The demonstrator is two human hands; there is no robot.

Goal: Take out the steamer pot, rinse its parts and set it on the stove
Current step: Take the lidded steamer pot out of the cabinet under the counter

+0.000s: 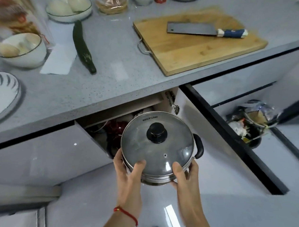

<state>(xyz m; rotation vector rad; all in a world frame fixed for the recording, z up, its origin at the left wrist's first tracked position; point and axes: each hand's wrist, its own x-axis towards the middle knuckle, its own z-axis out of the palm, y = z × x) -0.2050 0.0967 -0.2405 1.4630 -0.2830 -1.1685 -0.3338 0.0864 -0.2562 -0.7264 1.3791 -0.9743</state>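
The pot (157, 147) is in both hands, out in front of the open cupboard (119, 122) under the table (97, 85) and above the floor (227, 207). So the first job, taking it out, looks almost done. The rinsing is not done, I think, because the lid (156, 140) is on and the parts sit stacked. No sink or stove shows here. The left hand (128, 172) holds the left side with its thumb on the lid's edge. The right hand (185, 176) holds the right side the same way. The fingers of both hands wrap under the pot, so they are clamped on it, but most of them are hidden. The pot is round, shiny metal, with layers like rings at its side. The lid is see-through glass with a metal rim, a tiny hole and a round black knob (157, 132). A black handle (199, 147) sticks out on the right. The table is gray and speckled. On it lie a wooden board (199, 51) with a flat, dark knife (204, 29), a long bumpy cucumber (83, 45), and white bowls (22, 51) with smooth round things inside. The floor is glossy and bright.
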